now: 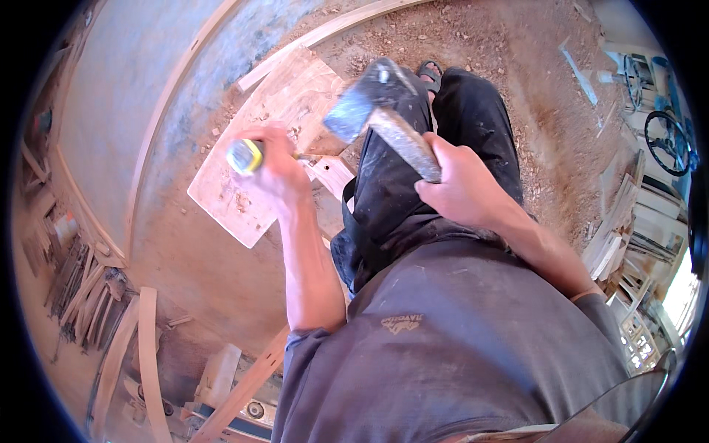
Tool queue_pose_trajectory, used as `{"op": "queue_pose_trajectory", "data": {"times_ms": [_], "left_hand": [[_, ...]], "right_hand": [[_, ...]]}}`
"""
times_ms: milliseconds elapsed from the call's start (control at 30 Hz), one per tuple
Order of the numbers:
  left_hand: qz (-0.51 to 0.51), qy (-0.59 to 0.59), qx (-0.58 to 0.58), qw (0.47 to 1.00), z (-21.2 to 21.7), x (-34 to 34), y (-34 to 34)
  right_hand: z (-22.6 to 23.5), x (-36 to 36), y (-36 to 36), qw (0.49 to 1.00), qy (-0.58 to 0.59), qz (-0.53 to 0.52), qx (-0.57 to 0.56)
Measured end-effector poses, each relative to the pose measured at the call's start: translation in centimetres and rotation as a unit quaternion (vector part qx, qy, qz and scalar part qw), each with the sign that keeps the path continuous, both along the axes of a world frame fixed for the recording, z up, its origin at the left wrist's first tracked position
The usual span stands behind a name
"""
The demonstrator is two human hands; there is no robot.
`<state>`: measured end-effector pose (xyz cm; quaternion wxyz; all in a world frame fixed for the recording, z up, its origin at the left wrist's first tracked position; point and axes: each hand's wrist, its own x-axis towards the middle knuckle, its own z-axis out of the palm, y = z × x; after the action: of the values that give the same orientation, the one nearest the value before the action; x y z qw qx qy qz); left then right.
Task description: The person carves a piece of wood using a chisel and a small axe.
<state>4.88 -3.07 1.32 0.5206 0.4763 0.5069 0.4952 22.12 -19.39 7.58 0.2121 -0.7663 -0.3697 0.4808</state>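
Chisel (246, 156), with a yellow-and-grey handle, sits in the left hand (277, 171), its upper end poking out above the fist and its blade end hidden behind the knuckles, aimed down at the wooden board (251, 177) lying on the dusty ground. The fingers of that hand are curled tight around the handle in a full fist. I judge the chisel to be light, stiff and hard: the handle gives a sure hold, and taking it around the middle of the handle, as here, keeps the struck end free and the fingers away from the edge. The board is pale, flat and rigid, strewn with small chips; a narrower light wooden piece (334, 174) lies at its right edge, just beside the left hand.

To the right, the hammer (373, 103) is raised over the person's dark trouser leg (402, 184). Its grey metal head looks heavy and blunt, its worn handle stiff. The right hand (461, 184) grips that handle low, well away from the head, fingers wrapped closed around it; a hold that far down should give a strong swing but less control.

At the far left, bent wooden strips (151, 347) and offcuts lie on the floor near a curved wall. At the far right, stacked wooden frames (628, 221) stand beside machinery with a black wheel (668, 140).
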Motion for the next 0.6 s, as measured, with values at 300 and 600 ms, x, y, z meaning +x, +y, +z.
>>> {"op": "queue_pose_trajectory", "data": {"times_ms": [300, 600], "left_hand": [[-0.074, -0.13, 0.064, 0.987, 1.0, -3.2, 0.6], [-0.033, -0.092, 0.08, 0.992, -0.7, -4.3, -0.5]], "right_hand": [[-2.2, 2.4, -2.0, 0.998, 0.002, -0.04, -0.038], [-3.0, 2.2, -0.7, 0.999, 0.033, -0.015, -0.018]]}}
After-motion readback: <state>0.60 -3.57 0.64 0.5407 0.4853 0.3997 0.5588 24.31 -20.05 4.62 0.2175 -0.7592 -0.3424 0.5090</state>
